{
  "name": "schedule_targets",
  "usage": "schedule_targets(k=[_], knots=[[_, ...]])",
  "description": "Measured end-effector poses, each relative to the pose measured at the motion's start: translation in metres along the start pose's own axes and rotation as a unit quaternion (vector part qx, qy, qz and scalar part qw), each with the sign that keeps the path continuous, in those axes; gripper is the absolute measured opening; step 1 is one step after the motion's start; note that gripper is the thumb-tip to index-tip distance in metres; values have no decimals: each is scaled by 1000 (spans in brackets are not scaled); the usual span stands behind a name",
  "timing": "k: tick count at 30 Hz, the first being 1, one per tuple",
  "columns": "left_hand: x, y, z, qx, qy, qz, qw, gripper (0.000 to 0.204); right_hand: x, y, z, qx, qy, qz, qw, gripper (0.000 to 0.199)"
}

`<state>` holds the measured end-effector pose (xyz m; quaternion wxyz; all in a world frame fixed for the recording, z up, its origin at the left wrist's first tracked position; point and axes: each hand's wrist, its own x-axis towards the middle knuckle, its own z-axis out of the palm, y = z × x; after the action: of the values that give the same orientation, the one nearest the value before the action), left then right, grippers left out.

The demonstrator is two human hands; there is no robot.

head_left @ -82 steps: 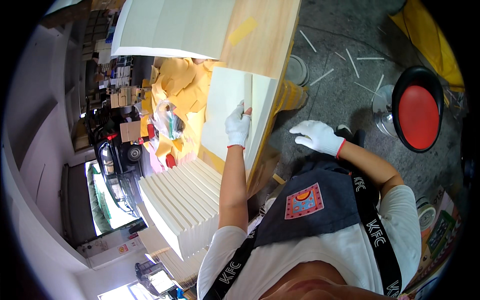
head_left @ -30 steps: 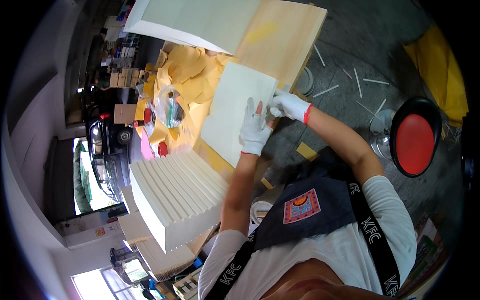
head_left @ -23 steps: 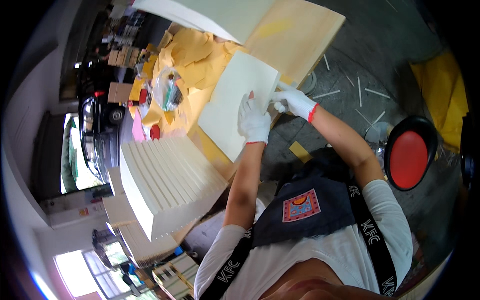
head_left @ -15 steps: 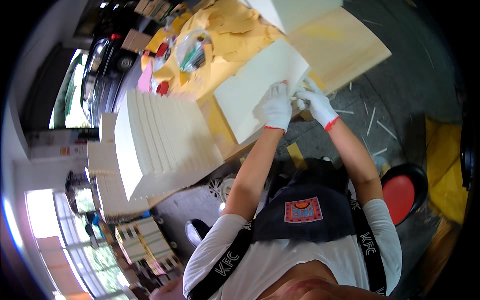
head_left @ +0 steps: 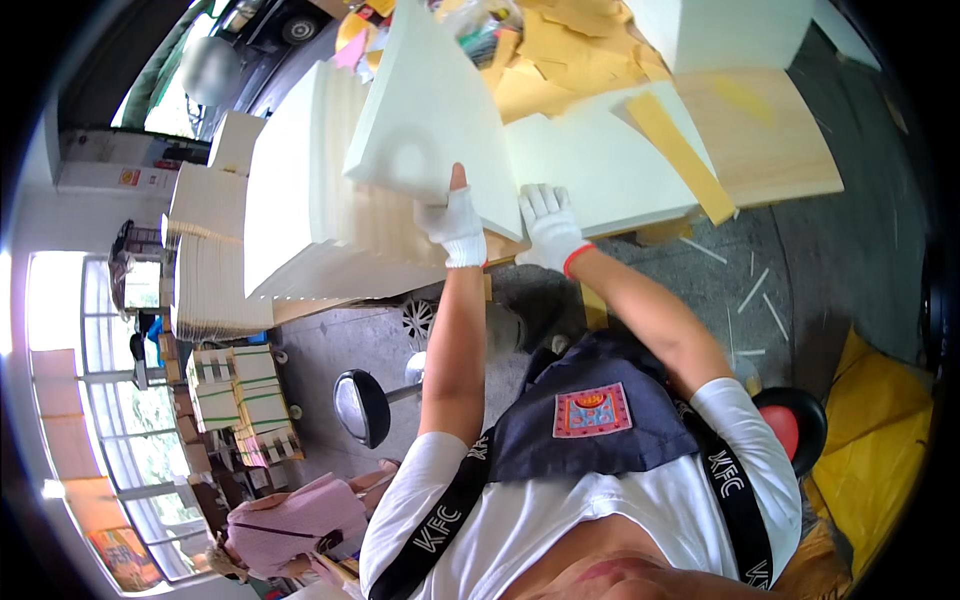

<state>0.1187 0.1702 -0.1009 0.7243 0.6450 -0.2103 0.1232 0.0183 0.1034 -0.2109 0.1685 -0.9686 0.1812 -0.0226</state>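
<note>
A large white board [head_left: 430, 110] stands tilted between the stack and the work surface. My left hand [head_left: 452, 225], in a white glove with the bare thumb tip showing, is closed on its near edge. The fingers behind the board are partly hidden. My right hand [head_left: 548, 230], gloved in white with a red cuff, has its fingers stretched out at the near left edge of another white board [head_left: 600, 150] lying flat. A yellow strip [head_left: 682, 155] lies across the right side of that flat board.
To the left rises a tall stack of white boards [head_left: 290, 190]. Torn yellow paper [head_left: 560, 50] covers the far side, with a plywood panel [head_left: 770, 150] at the right. A stool [head_left: 362, 408] stands on the floor behind my left arm; a person in pink [head_left: 300, 525] is at lower left.
My left hand has moved left and now grips a tilted white board. My right hand has left the right edge and its fingers have straightened. A yellow strip now lies on the flat board.
</note>
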Motion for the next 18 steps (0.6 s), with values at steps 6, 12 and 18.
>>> schedule_targets(k=[6,12,18], knots=[[11,-15,-41,62,28,-133,989,30,10,-27,20,-72,-35,53,995,118],[8,-45,-30,43,-113,-251,960,29,21,-17,50,-27,83,39,995,107],[29,-27,-14,54,-64,-67,994,42,22,-7,58,-235,0,24,972,110]])
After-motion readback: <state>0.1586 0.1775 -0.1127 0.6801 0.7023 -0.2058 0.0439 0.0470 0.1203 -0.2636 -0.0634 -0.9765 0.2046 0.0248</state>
